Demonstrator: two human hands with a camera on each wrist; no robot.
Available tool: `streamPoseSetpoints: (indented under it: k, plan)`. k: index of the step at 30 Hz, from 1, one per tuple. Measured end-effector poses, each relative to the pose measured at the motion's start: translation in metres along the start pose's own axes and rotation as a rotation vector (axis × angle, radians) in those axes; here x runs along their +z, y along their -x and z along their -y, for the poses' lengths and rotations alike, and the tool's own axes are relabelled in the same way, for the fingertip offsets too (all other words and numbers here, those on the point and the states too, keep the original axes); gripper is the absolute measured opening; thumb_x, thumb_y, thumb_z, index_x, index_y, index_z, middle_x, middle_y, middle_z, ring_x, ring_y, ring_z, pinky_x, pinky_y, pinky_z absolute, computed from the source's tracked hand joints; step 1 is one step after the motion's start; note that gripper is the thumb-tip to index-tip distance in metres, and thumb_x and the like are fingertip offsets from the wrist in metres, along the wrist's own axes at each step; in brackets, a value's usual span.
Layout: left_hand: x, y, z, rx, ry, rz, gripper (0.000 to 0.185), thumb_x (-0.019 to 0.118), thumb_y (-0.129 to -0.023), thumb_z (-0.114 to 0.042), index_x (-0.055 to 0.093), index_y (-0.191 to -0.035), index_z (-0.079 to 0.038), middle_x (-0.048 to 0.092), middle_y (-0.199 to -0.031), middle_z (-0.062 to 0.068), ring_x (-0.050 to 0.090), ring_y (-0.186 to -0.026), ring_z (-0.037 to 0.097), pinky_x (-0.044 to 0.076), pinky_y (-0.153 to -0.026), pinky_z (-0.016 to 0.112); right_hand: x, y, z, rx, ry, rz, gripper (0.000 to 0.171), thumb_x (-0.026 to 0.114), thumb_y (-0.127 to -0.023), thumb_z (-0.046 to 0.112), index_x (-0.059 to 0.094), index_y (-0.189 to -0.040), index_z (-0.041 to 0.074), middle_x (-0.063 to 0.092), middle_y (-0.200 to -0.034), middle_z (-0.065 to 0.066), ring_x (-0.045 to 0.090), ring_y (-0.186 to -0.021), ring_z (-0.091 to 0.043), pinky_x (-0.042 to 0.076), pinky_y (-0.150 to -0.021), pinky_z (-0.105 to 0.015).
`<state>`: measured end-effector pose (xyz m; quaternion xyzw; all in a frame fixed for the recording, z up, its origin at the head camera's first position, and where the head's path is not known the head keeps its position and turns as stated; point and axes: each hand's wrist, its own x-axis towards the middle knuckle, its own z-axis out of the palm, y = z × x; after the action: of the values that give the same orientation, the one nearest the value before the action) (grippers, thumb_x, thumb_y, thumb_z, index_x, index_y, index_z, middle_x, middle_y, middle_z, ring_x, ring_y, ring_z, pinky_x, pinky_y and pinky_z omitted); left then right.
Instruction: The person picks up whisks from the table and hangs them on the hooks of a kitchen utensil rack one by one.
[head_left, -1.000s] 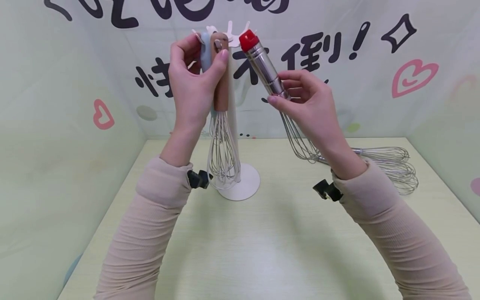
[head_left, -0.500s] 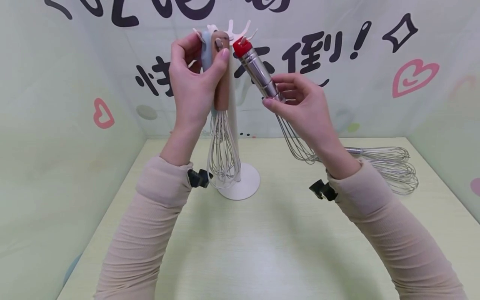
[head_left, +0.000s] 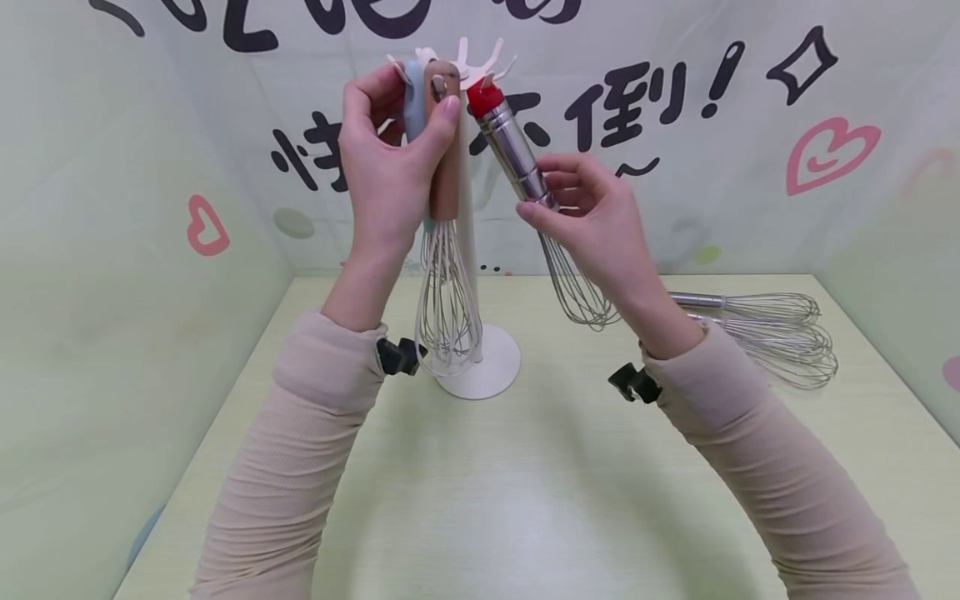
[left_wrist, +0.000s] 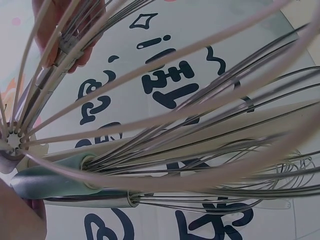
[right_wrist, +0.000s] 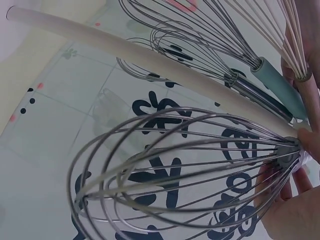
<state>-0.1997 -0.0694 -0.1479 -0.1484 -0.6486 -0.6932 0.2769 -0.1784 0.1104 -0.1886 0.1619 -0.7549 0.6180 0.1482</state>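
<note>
Left hand (head_left: 390,167) grips the brown handle of a whisk (head_left: 444,250), fingers and thumb curled round its top end, holding it upright against the white hook stand (head_left: 480,367) at the far middle of the counter (head_left: 480,500), with a grey-blue-handled whisk (head_left: 412,100) just behind it. Right hand (head_left: 592,217), to the right of the stand, pinches the lower handle of a steel whisk with a red cap (head_left: 510,142), tilted so the cap is at the stand's top hooks. Two more steel whisks (head_left: 772,333) lie on the counter at far right.
</note>
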Motion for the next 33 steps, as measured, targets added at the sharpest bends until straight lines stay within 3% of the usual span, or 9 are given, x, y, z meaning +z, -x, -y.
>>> streamPoseSetpoints:
  k: [33]
  plan:
    - [-0.001,-0.001,0.001,0.012,-0.014,0.007,0.057,0.07,-0.079,-0.01,0.045,-0.129,0.001,0.052,-0.119,0.005,0.051,-0.104,0.01,0.049,-0.092,0.021,0.022,-0.003,-0.014,0.014,-0.072,0.084,0.049,0.068,-0.083,-0.002,0.051,-0.129,0.001,0.061,-0.116,-0.018,0.063,-0.096,-0.016,0.055,-0.092,-0.03]
